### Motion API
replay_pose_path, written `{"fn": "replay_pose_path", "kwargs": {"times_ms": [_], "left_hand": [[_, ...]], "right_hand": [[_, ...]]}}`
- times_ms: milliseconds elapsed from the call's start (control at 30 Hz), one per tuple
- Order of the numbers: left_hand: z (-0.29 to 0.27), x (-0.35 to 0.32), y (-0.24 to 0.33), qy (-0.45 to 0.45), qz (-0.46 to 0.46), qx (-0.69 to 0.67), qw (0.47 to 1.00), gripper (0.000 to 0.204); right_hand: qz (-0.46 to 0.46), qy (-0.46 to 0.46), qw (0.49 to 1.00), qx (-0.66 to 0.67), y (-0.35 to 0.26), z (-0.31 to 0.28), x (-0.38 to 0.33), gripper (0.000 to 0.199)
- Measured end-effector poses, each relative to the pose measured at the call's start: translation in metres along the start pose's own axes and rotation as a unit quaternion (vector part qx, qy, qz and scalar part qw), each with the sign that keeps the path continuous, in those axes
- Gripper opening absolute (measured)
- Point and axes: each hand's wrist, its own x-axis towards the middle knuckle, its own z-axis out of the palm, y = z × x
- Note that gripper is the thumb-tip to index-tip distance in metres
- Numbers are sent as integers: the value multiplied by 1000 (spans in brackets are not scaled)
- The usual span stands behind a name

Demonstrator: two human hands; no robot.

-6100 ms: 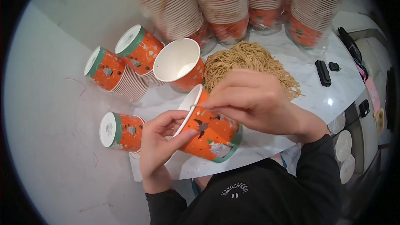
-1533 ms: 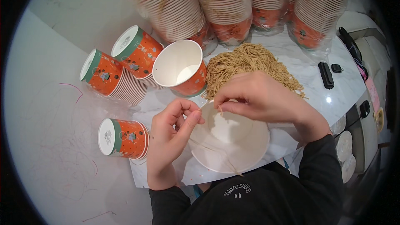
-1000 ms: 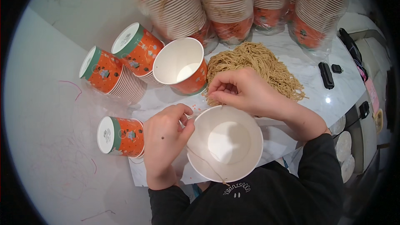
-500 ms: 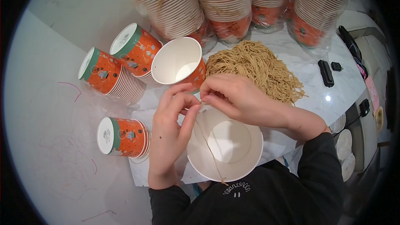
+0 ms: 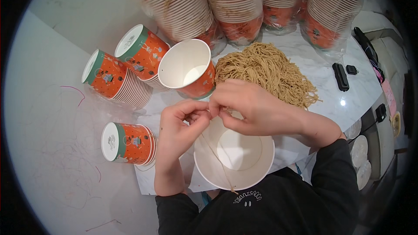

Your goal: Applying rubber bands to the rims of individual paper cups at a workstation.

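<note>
A white-lined paper bucket (image 5: pixel 257 165) stands close against my body, its open mouth facing up. Over its far rim, the fingers of my left hand (image 5: pixel 178 126) and my right hand (image 5: pixel 248 106) meet in a pinch on a thin tan cord (image 5: pixel 221 161). The cord runs across the bucket's mouth, and its knotted end lies over the near rim. My fingertips cover the part of the cord between them. Just beyond my hands, a heap of tan cords (image 5: pixel 270 72) lies beside an orange paper bucket (image 5: pixel 198 82) tilted with its mouth toward me.
Tall plastic-wrapped stacks of buckets (image 5: pixel 237 8) line the back. To the left lie nested orange buckets (image 5: pixel 109 76) and a shorter nested stack (image 5: pixel 135 143). A black device (image 5: pixel 340 77) rests on the marbled table (image 5: pixel 322 104) at right.
My left hand's fingers have curled in and come closer to my right hand at the rim. My right hand has shifted slightly. The bucket has barely moved.
</note>
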Motion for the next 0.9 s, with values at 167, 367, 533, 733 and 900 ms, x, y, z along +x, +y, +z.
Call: {"fn": "replay_pose_path", "kwargs": {"times_ms": [167, 367, 533, 733, 900], "left_hand": [[-2, 4, -2, -2, -26, -22, 999, 17], [-4, 10, -3, 7, -57, -79, 995, 15], [-5, 11, 0, -17, -71, -70, 995, 18], [-9, 12, 0, -94, -93, -125, 983, 27], [-16, 15, -5, -107, -106, -79, 985, 22]], "right_hand": [[-22, 4, 992, -122, -5, 5, -5, 18], [-37, 78, 984, -158, 3, 16, -5, 18], [-38, 78, 986, -140, 5, 14, -4, 17], [-54, 68, 991, -104, 0, 5, -1, 13], [-36, 43, 997, -45, -1, -1, -2, 13]]}}
